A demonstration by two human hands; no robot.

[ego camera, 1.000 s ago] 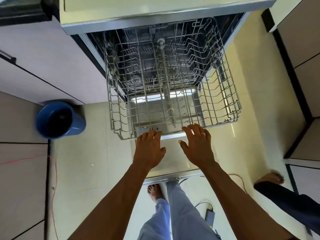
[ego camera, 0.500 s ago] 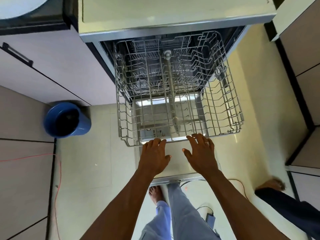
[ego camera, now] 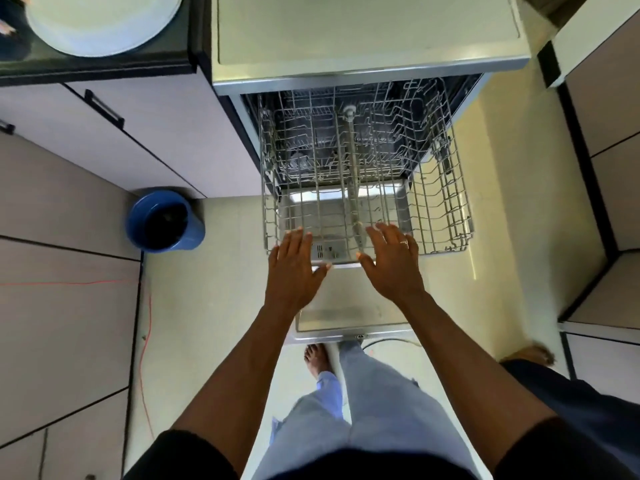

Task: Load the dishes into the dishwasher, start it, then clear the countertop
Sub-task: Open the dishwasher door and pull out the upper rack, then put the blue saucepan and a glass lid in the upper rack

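Left hand (ego camera: 294, 268) and right hand (ego camera: 393, 263) flat — fingers straight, gripping nothing — at upper rack (ego camera: 446, 202) front edge

My short black fabric sleeves (ego camera: 183, 455) end above the elbows, forearms bare. A thin pale metal ring (ego camera: 403, 242) circles one finger of my right hand (ego camera: 391, 268). Loose light blue cloth trousers (ego camera: 374, 410) cover my legs; my foot (ego camera: 317, 358) is bare.

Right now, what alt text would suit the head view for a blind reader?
From above, a person's left hand and right hand, fingers straight, reach the front edge of an empty wire dishwasher rack pulled out over the open door. A blue bucket stands on the floor at left; a white plate sits on the countertop.
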